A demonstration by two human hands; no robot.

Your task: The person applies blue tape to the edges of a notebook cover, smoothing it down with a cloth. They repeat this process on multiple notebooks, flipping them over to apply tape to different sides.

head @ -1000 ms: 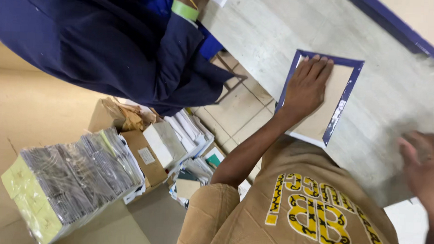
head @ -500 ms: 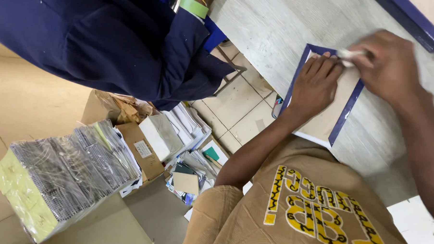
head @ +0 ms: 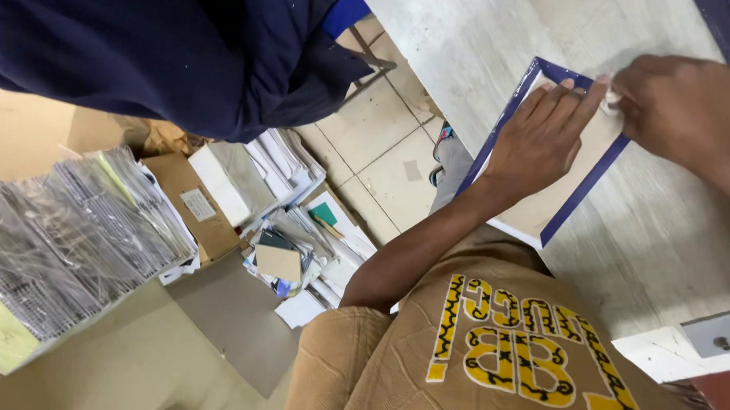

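Note:
A tan board with a dark blue border [head: 543,211] lies on a pale grey table [head: 663,240]. My left hand [head: 545,134] presses flat on the board, fingers spread toward its far corner. Just beyond those fingertips, my right hand [head: 680,107] is closed on a small white wad [head: 611,100] held against the board's upper corner. My tan shirt with yellow letters fills the bottom of the view.
Another person in a dark navy garment [head: 160,44] stands at the upper left. On the floor below sit wrapped stacks of spiral-bound pads [head: 65,235], a cardboard box [head: 195,207] and a heap of loose papers and books [head: 299,243].
My right hand came up from the lower right to the board's upper corner, with the white wad in it. My left hand stayed flat on the board.

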